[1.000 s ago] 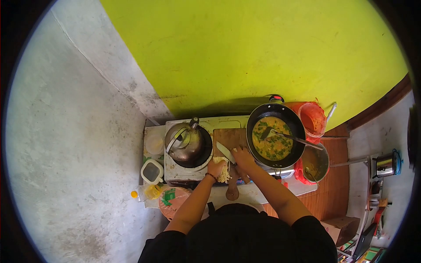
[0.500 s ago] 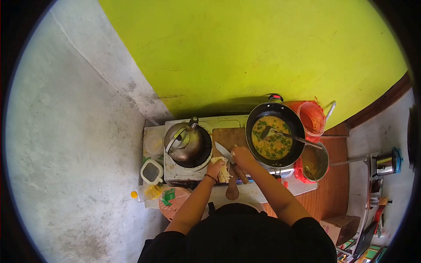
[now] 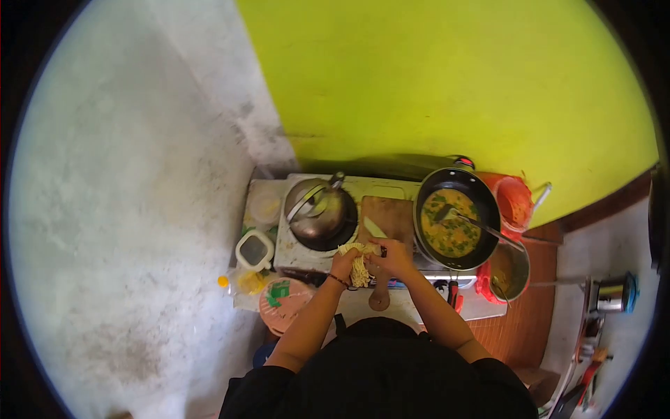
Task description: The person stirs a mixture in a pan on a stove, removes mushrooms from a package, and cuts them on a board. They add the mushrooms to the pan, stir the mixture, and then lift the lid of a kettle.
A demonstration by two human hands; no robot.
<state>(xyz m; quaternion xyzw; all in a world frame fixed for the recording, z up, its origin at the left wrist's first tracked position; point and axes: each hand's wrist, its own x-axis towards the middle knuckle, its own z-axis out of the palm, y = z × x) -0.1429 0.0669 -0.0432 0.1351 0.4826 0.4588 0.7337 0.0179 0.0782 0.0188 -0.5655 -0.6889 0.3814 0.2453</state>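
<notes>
Pale, stringy noodle-like strands (image 3: 359,272) hang between my two hands, in front of the stove. My left hand (image 3: 343,267) is closed round them on the left. On the right, my right hand (image 3: 392,258) has its fingers pressed together on the same strands. Just beyond my hands the knife (image 3: 373,228) lies on the wooden cutting board (image 3: 392,213), its handle hidden. The board's rounded handle (image 3: 379,299) points toward my body. Right of the board, a black wok (image 3: 423,202) holds yellowish food with green pieces, and a spatula (image 3: 474,222) rests in it.
A metal kettle (image 3: 314,216) sits on the stove's left burner. Left of it are a square white-rimmed container (image 3: 255,250) and an oil bottle (image 3: 248,281); a round pink lid (image 3: 285,314) is nearer. Red bucket (image 3: 515,202) and metal pot (image 3: 513,269) stand right.
My right hand has moved onto the strands, which now stretch between both hands. The knife lies further from me on the board. The whole view has shifted.
</notes>
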